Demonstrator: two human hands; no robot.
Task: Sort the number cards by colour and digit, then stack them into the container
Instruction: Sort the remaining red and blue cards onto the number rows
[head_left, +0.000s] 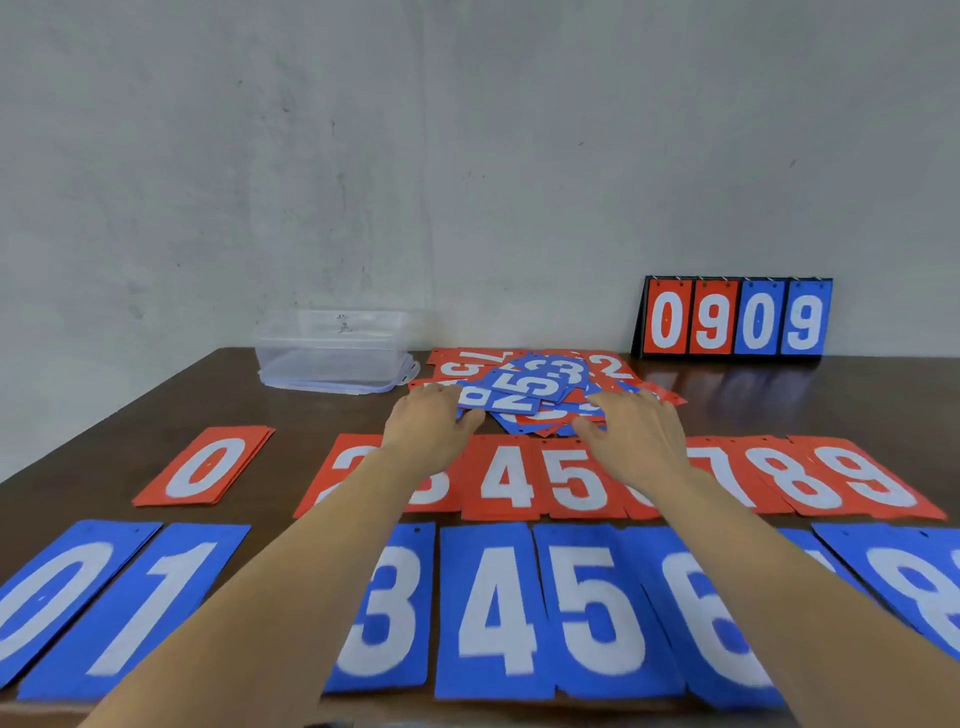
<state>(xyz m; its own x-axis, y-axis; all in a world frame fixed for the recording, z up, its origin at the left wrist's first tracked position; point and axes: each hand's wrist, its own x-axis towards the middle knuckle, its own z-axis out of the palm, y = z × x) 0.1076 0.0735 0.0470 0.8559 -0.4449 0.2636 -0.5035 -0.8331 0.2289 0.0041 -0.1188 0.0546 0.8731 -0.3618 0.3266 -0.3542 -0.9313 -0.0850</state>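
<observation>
Head camera: we see the pile of unsorted number cards (540, 389) heaped at the far middle of the table (311, 415), red and blue faces overlapping at all angles. It lies just right of the clear plastic container (332, 353).

Both hands reach into it from the near side. The right hand (636, 434) lies spread on the pile's right edge, fingers fairly straight and grasping nothing we can make out. The left hand (431, 428) meets the left edge with its thumb against the blue cards; we cannot tell whether it pinches one.

Nearer to us the sorted cards lie face up in digit order, which we judge keeps every digit readable at a glance. The red row (506, 478) has a gap after the red 0 stack (208, 467), probably kept for 1. The blue row (493, 608) runs along the near edge, partly hidden by the forearms.

The cards look thin, stiff and matte, tall rectangles with small punched holes. Sorting seems unfinished.

The container is translucent, looks to hold nothing, and sits on what looks like its lid (408, 371). A flip scoreboard (735, 319) reading 0909 stands against the grey, scuffed wall (467, 156). The table is dark glossy wood.
</observation>
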